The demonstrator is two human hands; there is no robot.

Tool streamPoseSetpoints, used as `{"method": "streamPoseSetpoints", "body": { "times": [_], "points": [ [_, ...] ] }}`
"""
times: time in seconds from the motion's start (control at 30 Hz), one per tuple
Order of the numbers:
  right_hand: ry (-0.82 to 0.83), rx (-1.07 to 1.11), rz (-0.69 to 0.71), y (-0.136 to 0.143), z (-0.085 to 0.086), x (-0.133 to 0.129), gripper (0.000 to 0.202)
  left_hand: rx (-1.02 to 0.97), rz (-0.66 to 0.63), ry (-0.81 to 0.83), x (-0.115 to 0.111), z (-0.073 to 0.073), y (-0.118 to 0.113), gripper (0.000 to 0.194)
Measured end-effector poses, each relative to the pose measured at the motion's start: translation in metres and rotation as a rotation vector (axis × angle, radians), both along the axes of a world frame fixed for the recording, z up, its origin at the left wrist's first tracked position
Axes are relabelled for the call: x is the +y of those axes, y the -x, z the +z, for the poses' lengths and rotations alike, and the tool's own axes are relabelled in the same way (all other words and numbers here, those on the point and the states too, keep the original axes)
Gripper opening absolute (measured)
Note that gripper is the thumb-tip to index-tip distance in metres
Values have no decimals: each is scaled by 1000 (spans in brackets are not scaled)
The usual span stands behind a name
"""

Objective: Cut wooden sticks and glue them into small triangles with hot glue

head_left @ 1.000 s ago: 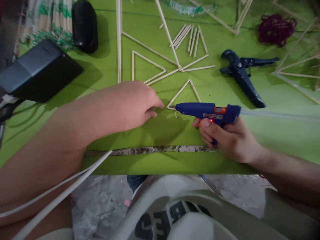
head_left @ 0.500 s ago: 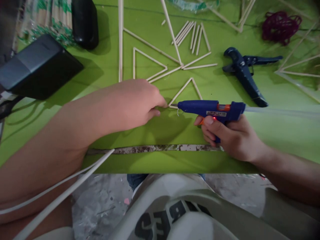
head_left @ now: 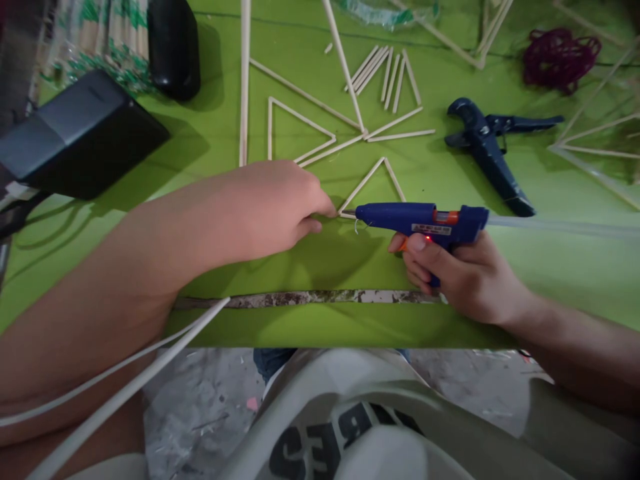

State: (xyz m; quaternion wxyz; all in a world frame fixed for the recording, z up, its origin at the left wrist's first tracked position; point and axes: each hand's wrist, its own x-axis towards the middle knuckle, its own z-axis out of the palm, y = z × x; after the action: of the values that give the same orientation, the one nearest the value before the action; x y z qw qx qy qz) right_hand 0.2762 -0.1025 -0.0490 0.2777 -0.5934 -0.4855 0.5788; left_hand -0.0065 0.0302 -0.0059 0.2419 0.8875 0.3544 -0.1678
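My right hand [head_left: 465, 273] grips a blue hot glue gun [head_left: 400, 215] by its handle, a finger at the orange trigger and a red light glowing. Its metal nozzle meets the left corner of a small triangle of thin wooden sticks [head_left: 364, 183]. A thin strand of glue hangs below the nozzle. My left hand [head_left: 295, 207] presses that same corner with the index fingertip; the thumb sits lower, off the sticks, and the other fingers are mostly hidden. Part of the triangle's lower side is behind the glue gun.
Behind lie another stick triangle [head_left: 301, 125], joined longer sticks [head_left: 345, 67] and short cut sticks [head_left: 370, 69]. A dark-handled cutter [head_left: 493, 157] and purple string [head_left: 560, 60] are right. A power bank [head_left: 83, 133], black case [head_left: 174, 50] and bagged sticks [head_left: 107, 40] stand left. White cable [head_left: 135, 383] crosses my left arm.
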Motion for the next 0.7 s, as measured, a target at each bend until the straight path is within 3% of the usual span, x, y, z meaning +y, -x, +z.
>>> {"method": "streamPoseSetpoints", "body": {
  "times": [0.4, 0.7],
  "points": [
    [3, -16, -2, 1, 1, 0, 41, 78, -20, 1, 3, 2, 0, 41],
    [3, -73, 44, 6, 7, 4, 62, 59, -10, -1, 1, 3, 0, 43]
  ]
}}
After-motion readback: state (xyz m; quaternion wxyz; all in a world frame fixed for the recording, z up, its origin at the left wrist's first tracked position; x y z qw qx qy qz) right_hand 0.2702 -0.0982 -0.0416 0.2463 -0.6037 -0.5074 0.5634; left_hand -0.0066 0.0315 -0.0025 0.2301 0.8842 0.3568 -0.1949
